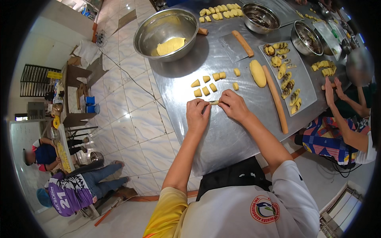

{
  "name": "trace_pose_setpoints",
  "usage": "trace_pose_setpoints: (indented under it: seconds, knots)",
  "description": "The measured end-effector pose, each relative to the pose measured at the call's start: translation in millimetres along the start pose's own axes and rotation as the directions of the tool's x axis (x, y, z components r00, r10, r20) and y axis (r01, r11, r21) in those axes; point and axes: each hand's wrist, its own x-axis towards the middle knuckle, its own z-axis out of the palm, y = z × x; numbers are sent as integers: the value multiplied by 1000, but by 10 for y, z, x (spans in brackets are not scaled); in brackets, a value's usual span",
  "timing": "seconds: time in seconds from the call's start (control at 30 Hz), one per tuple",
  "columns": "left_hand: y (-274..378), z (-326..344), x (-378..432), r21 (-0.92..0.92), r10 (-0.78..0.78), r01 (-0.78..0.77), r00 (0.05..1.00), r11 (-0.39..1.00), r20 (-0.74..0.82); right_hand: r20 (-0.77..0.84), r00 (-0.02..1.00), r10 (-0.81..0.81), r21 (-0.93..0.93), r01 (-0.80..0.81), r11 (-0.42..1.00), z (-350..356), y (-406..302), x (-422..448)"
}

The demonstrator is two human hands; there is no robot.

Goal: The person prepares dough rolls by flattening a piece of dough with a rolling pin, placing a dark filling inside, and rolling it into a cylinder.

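Observation:
My left hand (197,114) and my right hand (234,105) pinch the two ends of a small strip of yellow dough (214,102) just above the steel table (226,142). Thumbs and fingertips cover its ends. Beyond my hands, several cut dough pieces (205,90) lie in two loose rows. Two more pieces sit to the right, one of them a small dough piece (235,86) near my right fingers. A long smooth dough log (257,73) rests beside a wooden rolling pin (275,99).
A steel bowl (143,35) holds a dough slab (171,46). Past the dough log lies a wood-handled dough scraper (233,49). A tray (308,89) carries dark-streaked shaped dough. Bowls of dark filling (260,19) stand behind. At right, another person's hands (333,90) work a rolling pin.

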Motion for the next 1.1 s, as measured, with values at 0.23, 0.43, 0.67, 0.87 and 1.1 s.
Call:
trace_pose_setpoints:
  seconds: [0.23, 0.43, 0.67, 0.87, 1.1]
  knots:
    - [-80, -36, 58, 2, 39, -39, 999, 999, 29, -17, 1000, 10, 19, -9, 1000, 43, 22, 63]
    - [-65, -58, 105, 35, 78, -79, 997, 996, 26, 16, 1000, 21, 20, -21, 1000, 30, 3, 91]
    - [-80, -60, 121, 0, 87, -87, 993, 996, 81, 7, 1000, -27, 63, 27, 998, 63, 122, 94]
    - [370, -64, 85, -323, -306, 356, 931, 877, 198, 24, 966, 258, 493, -236, 837, -203, 4, 37]
    - [1085, 504, 166, -480, -389, 487, 873, 730, 294, 293, 850, 438, 735, -494, 465, -1185, 334, -340]
